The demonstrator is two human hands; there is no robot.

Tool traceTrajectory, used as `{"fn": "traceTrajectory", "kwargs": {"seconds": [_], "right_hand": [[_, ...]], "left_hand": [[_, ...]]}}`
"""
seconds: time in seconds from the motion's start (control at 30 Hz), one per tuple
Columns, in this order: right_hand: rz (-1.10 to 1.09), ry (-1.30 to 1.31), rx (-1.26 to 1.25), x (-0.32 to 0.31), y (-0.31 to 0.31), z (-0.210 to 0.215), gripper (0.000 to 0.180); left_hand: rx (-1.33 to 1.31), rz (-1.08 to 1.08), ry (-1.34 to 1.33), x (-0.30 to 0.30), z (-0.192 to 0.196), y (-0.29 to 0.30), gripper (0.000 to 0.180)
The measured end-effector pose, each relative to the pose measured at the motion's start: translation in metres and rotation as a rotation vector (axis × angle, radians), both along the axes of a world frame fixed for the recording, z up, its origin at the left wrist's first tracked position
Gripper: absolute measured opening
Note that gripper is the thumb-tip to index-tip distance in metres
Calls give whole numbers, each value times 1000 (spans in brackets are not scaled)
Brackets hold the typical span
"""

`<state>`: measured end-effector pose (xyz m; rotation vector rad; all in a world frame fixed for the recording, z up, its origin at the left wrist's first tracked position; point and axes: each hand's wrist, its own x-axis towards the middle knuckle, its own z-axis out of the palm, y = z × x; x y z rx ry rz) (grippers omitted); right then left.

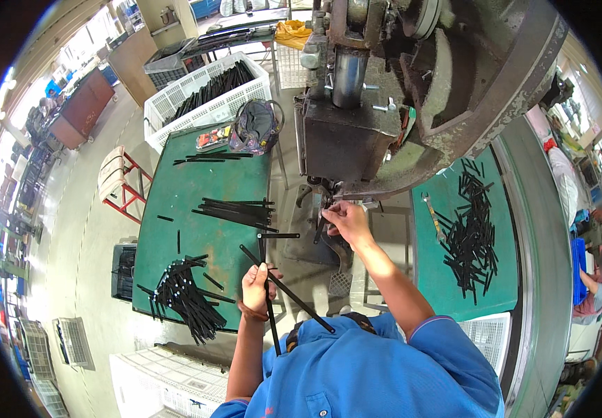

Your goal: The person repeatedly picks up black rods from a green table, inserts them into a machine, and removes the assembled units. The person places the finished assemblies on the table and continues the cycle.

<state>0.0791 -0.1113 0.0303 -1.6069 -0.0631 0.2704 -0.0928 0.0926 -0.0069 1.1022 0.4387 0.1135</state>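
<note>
Below the head of a large metal press, my right hand pinches a thin black rod by the die area. The rod's far end is lost among the dark machine parts. My left hand, lower and to the left, is closed around a few long black rods that cross each other at its fingers. A short black rod lies crosswise at the upper end of these; whether it is joined to them, I cannot tell.
On the green table at left lie bundles of black rods and a dark bag. The right green table bears a heap of short black rods and a wrench. Behind stands a white crate with more rods.
</note>
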Motion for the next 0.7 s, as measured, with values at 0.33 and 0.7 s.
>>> {"fn": "traceTrajectory", "kwargs": {"seconds": [0.33,0.7], "right_hand": [[-213,-912,-460,11,0,-8,10],[-260,-924,-467,13,10,-21,12]], "left_hand": [[53,-62,24,0,44,-11,22],[-11,-224,-17,9,48,-25,19]]}}
